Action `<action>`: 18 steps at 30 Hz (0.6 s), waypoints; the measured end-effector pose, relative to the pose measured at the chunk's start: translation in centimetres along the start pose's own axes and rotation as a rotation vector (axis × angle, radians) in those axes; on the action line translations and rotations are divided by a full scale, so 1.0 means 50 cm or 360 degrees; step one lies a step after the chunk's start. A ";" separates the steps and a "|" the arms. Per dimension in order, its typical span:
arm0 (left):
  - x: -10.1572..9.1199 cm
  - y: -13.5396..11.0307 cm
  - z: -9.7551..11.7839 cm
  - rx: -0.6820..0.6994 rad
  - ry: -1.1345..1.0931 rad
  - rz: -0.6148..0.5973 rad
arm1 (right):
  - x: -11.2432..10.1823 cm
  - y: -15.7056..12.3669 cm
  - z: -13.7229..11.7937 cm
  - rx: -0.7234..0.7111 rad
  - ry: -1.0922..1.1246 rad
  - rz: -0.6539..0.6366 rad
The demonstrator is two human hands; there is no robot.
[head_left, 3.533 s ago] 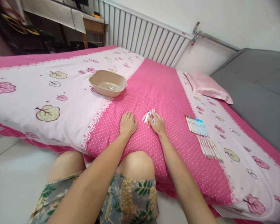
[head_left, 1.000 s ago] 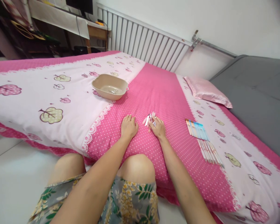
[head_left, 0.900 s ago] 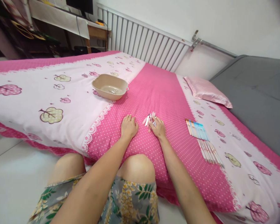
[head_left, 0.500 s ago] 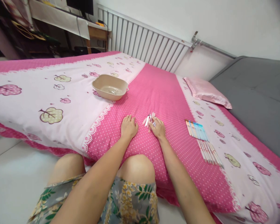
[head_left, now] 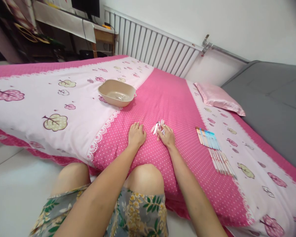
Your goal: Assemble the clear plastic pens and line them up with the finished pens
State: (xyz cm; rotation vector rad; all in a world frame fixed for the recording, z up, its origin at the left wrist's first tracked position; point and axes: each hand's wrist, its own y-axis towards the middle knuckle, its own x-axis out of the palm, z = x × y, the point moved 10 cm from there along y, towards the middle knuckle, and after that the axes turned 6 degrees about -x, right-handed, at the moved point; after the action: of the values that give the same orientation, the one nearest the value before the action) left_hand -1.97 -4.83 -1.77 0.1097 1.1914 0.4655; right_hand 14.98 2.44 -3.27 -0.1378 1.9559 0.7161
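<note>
My left hand point(head_left: 136, 134) lies flat on the pink dotted bed cover point(head_left: 120, 148), its fingers stretched forward and the thumb apart. It holds nothing. To its right is a small pile of slim white and pale pink pen-like sticks point(head_left: 156, 128), some with dark or shiny parts. Over the right side of this pile rests my right hand point(head_left: 167, 135), thumb and fingers apart and touching the sticks. The hand covers part of the pile. Farther right, two neat rows lie on the cover: pens with blue and orange parts point(head_left: 207, 138) and whitish-pink pens point(head_left: 221, 162).
A beige plastic basin point(head_left: 117, 101) with some small pale pieces inside stands beyond my left hand. At the right lies a pink satin pillow point(head_left: 218, 98) against a grey padded headboard point(head_left: 268, 98). White railing point(head_left: 148, 38) borders the far side; a desk point(head_left: 102, 34) stands at far left.
The view has shifted very slightly. Both hands, the sticks, the pens and the basin stay where they were.
</note>
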 end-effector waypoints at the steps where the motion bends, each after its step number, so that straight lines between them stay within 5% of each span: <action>1: 0.000 0.000 0.000 -0.0001 0.0001 0.0002 | 0.000 0.000 0.000 -0.0002 0.0001 0.0001; 18: -0.001 -0.001 -0.001 -0.0007 -0.0016 0.0011 | 0.002 0.001 0.001 0.0002 -0.0002 -0.0003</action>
State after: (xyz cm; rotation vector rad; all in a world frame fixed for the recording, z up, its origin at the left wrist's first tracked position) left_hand -2.02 -4.92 -1.77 0.1122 1.1807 0.4733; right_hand 14.95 2.52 -3.37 -0.1381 1.9545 0.7138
